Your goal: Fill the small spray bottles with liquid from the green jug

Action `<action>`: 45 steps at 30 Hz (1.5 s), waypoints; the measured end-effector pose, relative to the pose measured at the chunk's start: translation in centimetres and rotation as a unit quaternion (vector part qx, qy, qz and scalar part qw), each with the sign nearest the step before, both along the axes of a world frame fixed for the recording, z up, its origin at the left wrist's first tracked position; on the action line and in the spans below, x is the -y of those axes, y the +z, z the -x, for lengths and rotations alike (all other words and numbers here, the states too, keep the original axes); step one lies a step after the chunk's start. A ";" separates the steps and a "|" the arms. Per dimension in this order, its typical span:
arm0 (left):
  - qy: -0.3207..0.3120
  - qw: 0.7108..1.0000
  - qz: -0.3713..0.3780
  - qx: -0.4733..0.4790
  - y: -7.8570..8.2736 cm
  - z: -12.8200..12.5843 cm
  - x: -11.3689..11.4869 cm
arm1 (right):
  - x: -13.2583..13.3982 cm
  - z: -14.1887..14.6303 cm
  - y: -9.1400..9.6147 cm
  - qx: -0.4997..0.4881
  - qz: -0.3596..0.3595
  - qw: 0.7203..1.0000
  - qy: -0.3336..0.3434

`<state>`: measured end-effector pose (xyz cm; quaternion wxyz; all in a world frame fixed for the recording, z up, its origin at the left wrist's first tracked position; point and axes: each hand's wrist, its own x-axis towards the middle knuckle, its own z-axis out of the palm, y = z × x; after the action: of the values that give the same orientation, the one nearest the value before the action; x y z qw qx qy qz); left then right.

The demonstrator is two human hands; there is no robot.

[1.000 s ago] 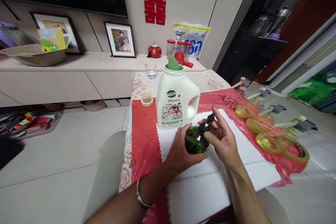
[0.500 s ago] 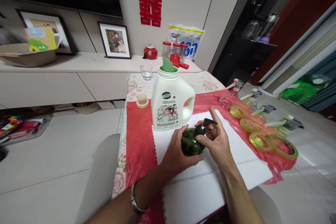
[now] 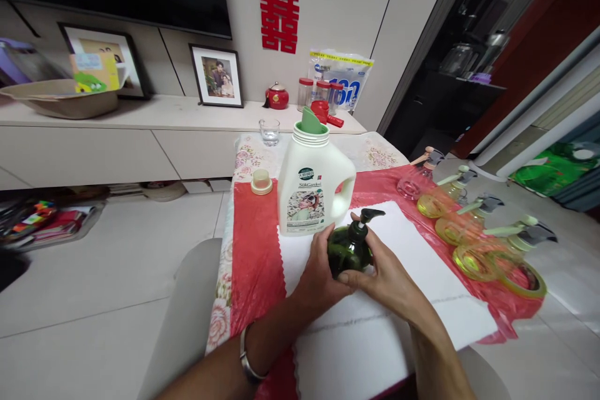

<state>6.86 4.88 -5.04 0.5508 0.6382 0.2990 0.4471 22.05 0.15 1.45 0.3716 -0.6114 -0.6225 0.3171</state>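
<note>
A small round dark green pump bottle (image 3: 349,250) stands on a white cloth (image 3: 398,300) in front of me. My left hand (image 3: 316,272) is curled round its left side. My right hand (image 3: 382,275) wraps its lower right side, fingers closed under the bottle. The black pump head (image 3: 370,215) points right and no finger rests on it. Just behind stands a large white detergent jug (image 3: 313,184) with its cap off and a green spout in its mouth.
A cream cap (image 3: 261,182) lies on the red table cover (image 3: 255,244). Several yellow-green spray bottles (image 3: 462,212) lie in a row at the right. A glass (image 3: 270,131) stands at the table's far end. A low cabinet (image 3: 140,131) with picture frames and jars runs behind.
My right hand has left the pump head and moved down to cup the bottle's lower right side. The pump head has turned level, pointing right. My left hand stays on the bottle.
</note>
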 end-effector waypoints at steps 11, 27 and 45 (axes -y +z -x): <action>-0.005 0.996 -0.031 -0.087 -0.6 -0.5 0.2 | -1.8 -5.7 2.9 0.013 -0.088 0.976 -0.198; -0.065 0.976 -0.079 -0.192 -0.5 -1.1 0.1 | -19.1 -6.7 -0.4 0.112 -0.099 0.964 -0.220; -0.041 0.979 -0.133 -0.146 -0.9 -0.5 -0.3 | -0.8 -7.8 -3.4 0.064 -0.192 0.916 -0.346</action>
<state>7.36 5.18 -5.96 0.4287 0.7760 0.2880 0.3621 29.89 0.98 -1.91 0.5277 -0.7247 -0.4431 0.0033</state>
